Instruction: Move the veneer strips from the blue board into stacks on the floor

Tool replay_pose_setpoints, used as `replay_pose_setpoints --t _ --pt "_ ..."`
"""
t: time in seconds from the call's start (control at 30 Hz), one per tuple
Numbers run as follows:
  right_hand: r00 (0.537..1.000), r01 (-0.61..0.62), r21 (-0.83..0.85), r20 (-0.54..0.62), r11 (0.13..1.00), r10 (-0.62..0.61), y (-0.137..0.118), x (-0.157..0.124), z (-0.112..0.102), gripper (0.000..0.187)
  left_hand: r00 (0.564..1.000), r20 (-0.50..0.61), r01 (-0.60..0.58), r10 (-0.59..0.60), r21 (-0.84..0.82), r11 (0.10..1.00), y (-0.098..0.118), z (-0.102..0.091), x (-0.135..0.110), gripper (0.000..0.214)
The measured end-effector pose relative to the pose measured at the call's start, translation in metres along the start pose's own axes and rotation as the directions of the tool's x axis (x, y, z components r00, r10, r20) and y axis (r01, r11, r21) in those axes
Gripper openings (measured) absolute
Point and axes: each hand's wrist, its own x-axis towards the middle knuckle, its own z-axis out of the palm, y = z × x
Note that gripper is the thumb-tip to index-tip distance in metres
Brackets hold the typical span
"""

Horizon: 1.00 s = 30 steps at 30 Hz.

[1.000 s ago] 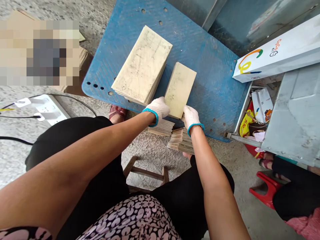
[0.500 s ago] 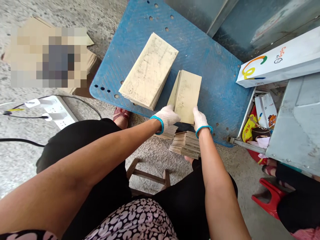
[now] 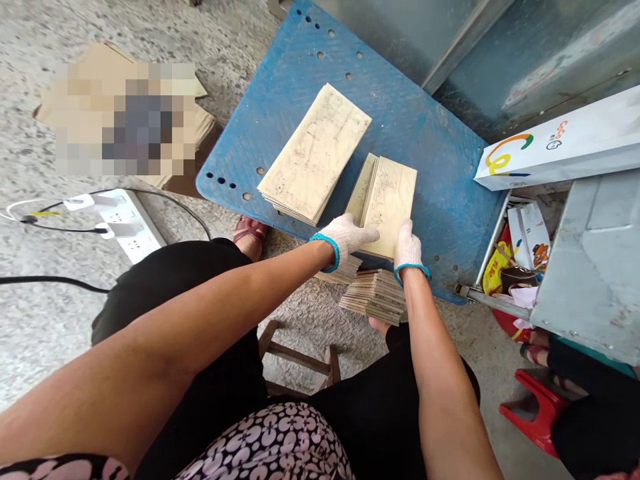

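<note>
Small stack [image 3: 387,203] fanned wider than before, left hand [image 3: 345,237] and right hand [image 3: 407,247] fingers clamped on its near end

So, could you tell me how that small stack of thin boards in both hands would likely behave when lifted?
The small stack looks stiff: its sheets lie flat. Its layers are already fanned at the left edge, so they would probably slide apart unless the left hand and right hand squeeze both sides. Probably light, being thin.
</note>
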Motion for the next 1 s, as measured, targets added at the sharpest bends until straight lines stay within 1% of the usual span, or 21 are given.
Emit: replay_pose_setpoints --t 0.07,0.1,0.2,0.27,0.3,0.33,0.37,0.4,0.47,0.5,0.53,0.57,0.67,0.77,0.87,1.0 --pt "0.993 -0.119 0.017 -0.022 0.993 0.12 -0.005 -0.011 -0.001 0.071 0.999 0.003 0.038 -0.038 0.009 0.999 0.0 -0.004 0.001 0.07" --pt "0.988 -0.155 0.044 -0.022 0.987 0.156 -0.006 -0.016 -0.002 0.071 0.999 0.021 0.05 -0.05 -0.008 0.999 -0.001 -0.004 0.002 0.068" --pt "0.985 -0.174 0.131 0.009 0.976 0.174 -0.005 -0.031 -0.008 0.071 0.994 0.104 0.051 -0.044 -0.065 0.997 -0.004 -0.001 0.004 0.056" --pt "0.984 -0.177 0.151 0.014 0.973 0.177 -0.003 -0.039 -0.014 0.069 0.99 0.136 0.044 -0.029 -0.108 0.993 -0.005 0.005 0.004 0.05" --pt "0.984 -0.176 0.156 0.01 0.972 0.176 -0.002 -0.044 -0.017 0.068 0.989 0.147 0.041 -0.017 -0.166 0.985 -0.004 0.009 0.004 0.048" --pt "0.985 -0.172 0.164 0.006 0.971 0.173 -0.002 -0.048 -0.02 0.067 0.986 0.166 0.04 0.004 -0.262 0.964 -0.003 0.013 0.004 0.048" --pt "0.986 -0.165 0.182 0.008 0.969 0.166 -0.002 -0.053 -0.024 0.067 0.981 0.189 0.045 0.032 -0.39 0.92 -0.001 0.017 0.004 0.049" --pt "0.988 -0.153 0.21 0.013 0.966 0.154 -0.003 -0.058 -0.027 0.067 0.974 0.218 0.062 0.063 -0.522 0.85 0.001 0.021 0.004 0.051" --pt "0.994 -0.101 0.241 -0.003 0.965 0.105 -0.005 -0.067 -0.033 0.065 0.955 0.271 0.116 0.123 -0.718 0.686 0.006 0.027 0.003 0.057" --pt "0.997 -0.057 0.223 -0.028 0.973 0.065 -0.006 -0.072 -0.037 0.063 0.949 0.284 0.14 0.139 -0.771 0.622 0.009 0.029 0.002 0.059" --pt "0.998 -0.004 0.181 -0.06 0.983 0.015 -0.007 -0.076 -0.041 0.061 0.947 0.285 0.151 0.147 -0.801 0.579 0.012 0.03 0.002 0.061" --pt "0.995 0.054 0.123 -0.095 0.991 -0.042 -0.008 -0.079 -0.044 0.058 0.948 0.279 0.15 0.153 -0.816 0.559 0.015 0.03 0.001 0.061" --pt "0.966 0.199 -0.04 -0.161 0.979 -0.203 -0.009 -0.086 -0.056 0.05 0.945 0.252 0.093 0.207 -0.816 0.571 0.024 0.024 -0.004 0.061" --pt "0.949 0.259 -0.057 -0.17 0.964 -0.265 -0.009 -0.089 -0.06 0.046 0.946 0.198 0.009 0.258 -0.808 0.589 0.033 0.015 -0.013 0.061" --pt "0.957 0.229 -0.016 -0.182 0.973 -0.228 -0.009 -0.095 -0.052 0.046 0.952 0.173 -0.016 0.253 -0.796 0.605 0.038 0.009 -0.027 0.06" --pt "0.968 0.133 -0.007 -0.213 0.991 -0.131 -0.008 -0.105 -0.035 0.049 0.941 0.223 0.012 0.253 -0.771 0.637 0.038 0.001 -0.041 0.061"
